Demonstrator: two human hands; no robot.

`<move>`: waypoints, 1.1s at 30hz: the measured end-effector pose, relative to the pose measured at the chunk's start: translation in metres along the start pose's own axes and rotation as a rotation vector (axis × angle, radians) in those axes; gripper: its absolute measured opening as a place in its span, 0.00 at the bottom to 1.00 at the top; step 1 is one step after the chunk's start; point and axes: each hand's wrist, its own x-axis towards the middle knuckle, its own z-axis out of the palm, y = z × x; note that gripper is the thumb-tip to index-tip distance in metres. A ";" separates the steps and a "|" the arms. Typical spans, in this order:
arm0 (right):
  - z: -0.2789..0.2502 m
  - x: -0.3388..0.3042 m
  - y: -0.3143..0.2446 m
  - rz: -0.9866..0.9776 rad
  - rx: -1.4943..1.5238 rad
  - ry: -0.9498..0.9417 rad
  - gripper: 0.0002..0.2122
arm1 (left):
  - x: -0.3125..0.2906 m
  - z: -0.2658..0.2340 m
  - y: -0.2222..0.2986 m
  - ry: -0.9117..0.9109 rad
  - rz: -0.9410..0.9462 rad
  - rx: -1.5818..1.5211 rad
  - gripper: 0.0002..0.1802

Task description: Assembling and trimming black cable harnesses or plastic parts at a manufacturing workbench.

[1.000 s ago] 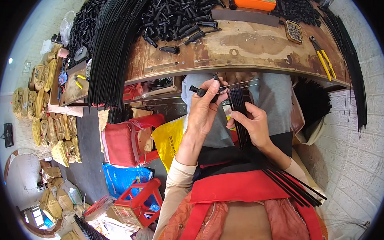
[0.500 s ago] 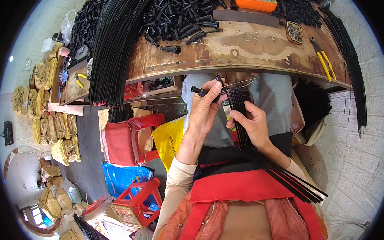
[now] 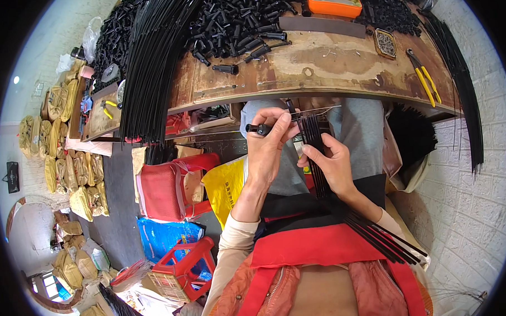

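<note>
Over my lap, my right hand (image 3: pixel 335 162) is closed round a bundle of thin black rods (image 3: pixel 315 156), whose lower ends fan out past my forearm. My left hand (image 3: pixel 266 146) is closed just to the left of the bundle's upper end. Within its curled fingers sits a short black tubular piece (image 3: pixel 257 129), one end sticking out to the left. Between thumb and forefinger it pinches thin, pale, wire-like strands (image 3: pixel 318 110), which stretch right across the rod tips. Another small black piece (image 3: pixel 290 105) shows by the left fingertips; whether it belongs to the rods I cannot tell.
The wooden bench (image 3: pixel 250 85) carries a heap of black tubular parts (image 3: pixel 231 25), long black rods (image 3: pixel 155 72), an orange box (image 3: pixel 334 3), a small tray of metal bits (image 3: pixel 385 43) and yellow-handled pliers (image 3: pixel 424 79). A red chair (image 3: pixel 164 189) and red stool (image 3: pixel 184 269) stand left.
My left hand has turned slightly, and the tubular piece in it has shifted a little left and down. The rod tips now show closer to the left fingers. My right hand is almost unmoved.
</note>
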 end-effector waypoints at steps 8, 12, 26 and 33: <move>-0.002 0.003 -0.010 0.009 -0.017 -0.037 0.08 | -0.001 0.001 -0.001 0.026 -0.005 0.029 0.20; -0.003 0.008 -0.019 -0.077 -0.024 -0.041 0.08 | -0.002 0.003 0.003 -0.030 -0.039 -0.001 0.23; -0.018 0.015 -0.018 0.102 0.157 -0.228 0.09 | -0.009 -0.003 -0.008 -0.109 -0.200 -0.192 0.23; -0.021 0.017 -0.015 0.133 0.292 -0.233 0.08 | -0.006 -0.006 -0.012 -0.225 -0.294 -0.104 0.29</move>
